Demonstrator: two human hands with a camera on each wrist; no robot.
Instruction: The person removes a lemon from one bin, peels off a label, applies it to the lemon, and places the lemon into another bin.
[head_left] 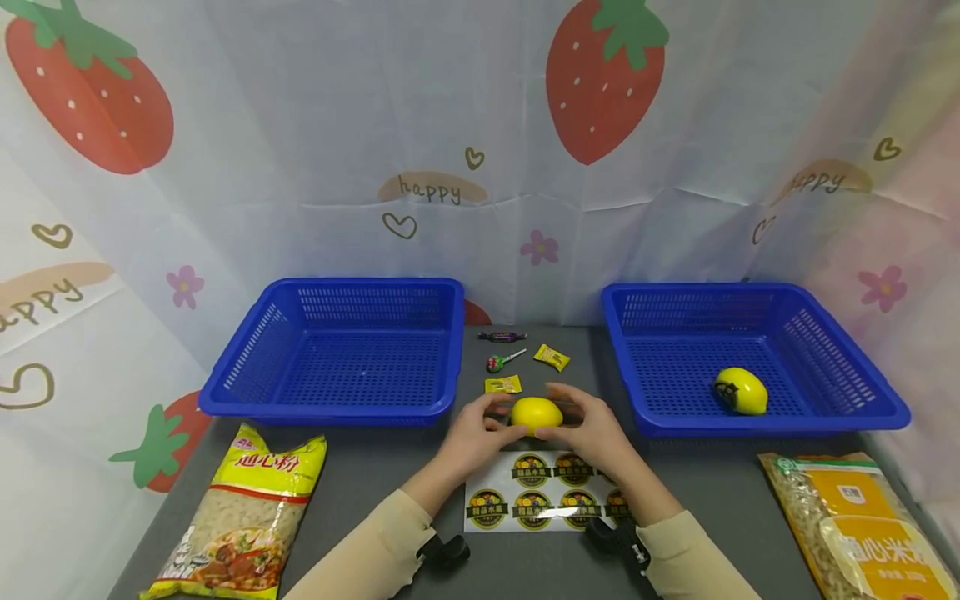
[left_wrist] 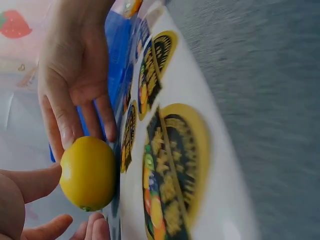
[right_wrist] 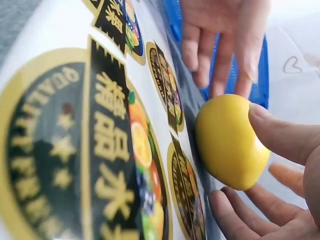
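Observation:
Both hands meet at a yellow lemon (head_left: 536, 414) low over the grey table, just beyond a sheet of round fruit stickers (head_left: 498, 487). My left hand (head_left: 474, 433) holds the lemon's left side, its thumb on the near face and its fingers curving behind. From the right, my right hand (head_left: 594, 429) holds it the same way. In the right wrist view, the right thumb (right_wrist: 285, 132) lies against the lemon (right_wrist: 230, 142), fingers around its lower end. The left wrist view shows the left thumb (left_wrist: 35, 182) at the lemon's side.
Blue baskets stand at left (head_left: 330, 414) and right (head_left: 772, 427); the right one holds a lemon (head_left: 748, 392) with a dark sticker. Between them lie a lollipop (head_left: 497, 363) and several wrapped candies (head_left: 552, 357). Noodle bags lie front left (head_left: 247, 508) and front right (head_left: 855, 525).

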